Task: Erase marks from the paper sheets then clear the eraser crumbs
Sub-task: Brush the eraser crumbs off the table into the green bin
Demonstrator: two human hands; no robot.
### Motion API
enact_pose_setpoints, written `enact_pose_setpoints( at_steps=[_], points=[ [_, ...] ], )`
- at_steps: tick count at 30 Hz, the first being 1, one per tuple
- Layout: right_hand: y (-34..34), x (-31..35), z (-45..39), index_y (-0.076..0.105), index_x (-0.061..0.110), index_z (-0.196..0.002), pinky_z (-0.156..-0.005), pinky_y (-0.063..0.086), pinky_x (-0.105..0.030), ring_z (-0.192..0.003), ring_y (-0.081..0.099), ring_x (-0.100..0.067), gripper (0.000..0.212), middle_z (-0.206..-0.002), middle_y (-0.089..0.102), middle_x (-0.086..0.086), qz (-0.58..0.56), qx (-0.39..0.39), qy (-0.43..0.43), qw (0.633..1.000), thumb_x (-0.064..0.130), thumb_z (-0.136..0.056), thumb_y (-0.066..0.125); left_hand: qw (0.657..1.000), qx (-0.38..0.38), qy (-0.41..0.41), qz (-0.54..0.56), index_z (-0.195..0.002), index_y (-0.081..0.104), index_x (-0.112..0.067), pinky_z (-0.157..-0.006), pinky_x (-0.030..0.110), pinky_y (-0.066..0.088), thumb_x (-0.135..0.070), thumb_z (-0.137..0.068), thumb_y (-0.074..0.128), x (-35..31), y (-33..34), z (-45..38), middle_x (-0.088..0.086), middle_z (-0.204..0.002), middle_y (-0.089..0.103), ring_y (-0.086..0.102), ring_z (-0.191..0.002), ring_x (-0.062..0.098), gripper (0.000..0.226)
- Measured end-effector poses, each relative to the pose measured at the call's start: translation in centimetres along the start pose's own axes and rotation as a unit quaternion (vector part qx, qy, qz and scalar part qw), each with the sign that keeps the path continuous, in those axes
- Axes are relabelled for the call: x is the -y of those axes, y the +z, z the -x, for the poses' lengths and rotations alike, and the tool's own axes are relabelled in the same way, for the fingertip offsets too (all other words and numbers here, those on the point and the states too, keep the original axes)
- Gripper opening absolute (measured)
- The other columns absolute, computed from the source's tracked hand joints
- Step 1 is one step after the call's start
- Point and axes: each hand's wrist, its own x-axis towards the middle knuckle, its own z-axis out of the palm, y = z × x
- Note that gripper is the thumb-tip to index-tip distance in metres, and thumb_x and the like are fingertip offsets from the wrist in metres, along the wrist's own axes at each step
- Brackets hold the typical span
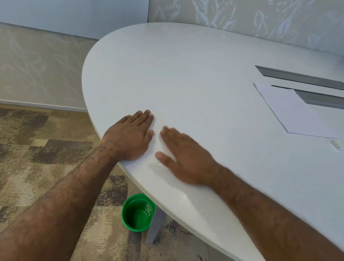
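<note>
Left hand (131, 136) and right hand (183, 155) lie flat on table (194, 79) edge above green bin (137, 213); paper (292, 110) well apart.

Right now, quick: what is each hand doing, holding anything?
Left hand: open, flat on the table near its edge, holding nothing.
Right hand: open, fingers straight on the table, blurred, holding nothing.

Both forearms bare, hairy, no sleeves; hands, left (130, 137) and right (183, 156), without rings or watch
</note>
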Motion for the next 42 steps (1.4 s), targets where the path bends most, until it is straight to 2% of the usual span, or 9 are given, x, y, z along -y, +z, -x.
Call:
enact_pose_setpoints(
  at_steps=[4, 7, 10, 19, 23, 28, 31, 36, 42],
  points=[
    [0.3, 0.8, 3.3, 0.009, 0.023, -0.154, -0.119, 0.0, -0.024, -0.146, -0.003, 0.001, 0.08, -0.162, 0.003, 0.009, -0.039, -0.005, -0.042, 0.998, 0.071, -0.089, 0.004, 1.0, 0.001, 0.006, -0.003, -0.158, -0.004, -0.021, -0.124, 0.032, 0.0, -0.046, -0.104, 0.008, -0.2, -0.1, 0.0, -0.006, -0.166, -0.008, -0.006, -0.152, 0.009, 0.06],
    [0.1, -1.1, 5.5, 0.002, 0.017, -0.154, -0.121, 0.0, -0.03, -0.147, -0.008, -0.005, 0.088, -0.162, -0.006, 0.003, -0.01, -0.044, 0.103, 0.994, 0.073, -0.086, 0.0, 1.0, 0.002, 0.003, -0.005, -0.158, -0.004, -0.022, -0.123, 0.031, -0.002, -0.047, -0.103, 0.007, -0.3, -0.2, 0.2, -0.006, -0.166, -0.009, -0.007, -0.152, 0.009, 0.061],
    [0.2, -1.3, 6.1, -0.008, 0.009, -0.152, -0.121, -0.002, -0.035, -0.148, -0.013, -0.016, 0.103, -0.161, -0.016, -0.007, 0.018, 0.014, 0.226, 0.974, 0.08, -0.077, -0.003, 1.0, 0.005, 0.005, -0.017, -0.158, -0.005, -0.023, -0.123, 0.032, -0.002, -0.054, -0.101, 0.008, -0.4, -0.3, 0.4, -0.006, -0.166, -0.01, -0.007, -0.152, 0.01, 0.066],
    [1.3, 3.1, 3.2, -0.005, 0.013, -0.153, -0.119, -0.005, -0.033, -0.149, -0.01, -0.015, 0.086, -0.162, -0.01, -0.005, -0.026, -0.007, 0.123, 0.992, 0.069, -0.09, 0.011, 0.996, -0.024, 0.084, -0.009, -0.157, -0.01, -0.025, -0.121, 0.029, -0.006, -0.06, -0.098, 0.001, -1.5, 0.0, 2.1, -0.009, -0.164, -0.013, -0.01, -0.15, 0.006, 0.069],
    [0.4, -0.1, 3.9, -0.006, 0.009, -0.152, -0.121, -0.005, -0.035, -0.149, -0.011, -0.018, 0.089, -0.162, -0.013, -0.008, -0.013, -0.009, 0.218, 0.976, 0.069, -0.09, 0.011, 0.997, -0.075, -0.008, 0.034, -0.158, 0.0, -0.018, -0.121, 0.029, -0.004, -0.04, -0.104, 0.019, -1.0, 0.1, 2.5, -0.004, -0.166, -0.006, -0.003, -0.152, 0.01, 0.061],
    [2.2, 3.0, 1.0, -0.006, 0.01, -0.152, -0.118, -0.007, -0.036, -0.149, -0.011, -0.019, 0.096, -0.162, -0.012, -0.007, 0.01, -0.016, 0.147, 0.989, 0.076, -0.084, 0.004, 0.99, -0.109, -0.033, 0.086, -0.157, 0.017, -0.011, -0.122, 0.03, 0.005, -0.027, -0.106, 0.027, -1.7, 0.1, 2.6, 0.004, -0.165, 0.014, 0.013, -0.152, 0.016, 0.055],
    [2.0, 4.2, -0.8, -0.006, 0.012, -0.153, -0.12, -0.006, -0.037, -0.149, -0.01, -0.018, 0.082, -0.162, -0.012, -0.005, -0.01, -0.035, 0.104, 0.994, 0.065, -0.093, 0.011, 0.979, -0.143, -0.065, 0.131, -0.154, 0.027, -0.008, -0.12, 0.034, 0.016, -0.023, -0.107, 0.032, -2.2, -0.6, 3.0, 0.008, -0.162, 0.027, 0.024, -0.149, 0.021, 0.05],
    [0.9, 3.0, 1.7, 0.002, 0.013, -0.153, -0.121, 0.002, -0.038, -0.149, 0.001, -0.018, 0.071, -0.163, -0.003, -0.005, -0.05, -0.162, 0.12, 0.978, 0.051, -0.097, 0.019, 0.978, -0.111, -0.104, 0.141, -0.154, 0.031, -0.011, -0.119, 0.037, 0.022, -0.028, -0.107, 0.031, -3.1, -1.1, 4.3, 0.007, -0.16, 0.032, 0.031, -0.146, 0.025, 0.05],
    [2.3, 3.8, 6.2, -0.01, 0.002, -0.15, -0.119, -0.007, -0.04, -0.149, -0.011, -0.027, 0.089, -0.16, -0.015, -0.016, -0.036, -0.021, 0.215, 0.976, 0.066, -0.091, 0.008, 0.977, -0.125, -0.136, 0.106, -0.156, 0.023, -0.012, -0.121, 0.029, -0.003, -0.032, -0.108, 0.022, -5.2, 0.7, 7.2, 0.003, -0.164, 0.019, 0.01, -0.152, 0.015, 0.052]
  ],
)
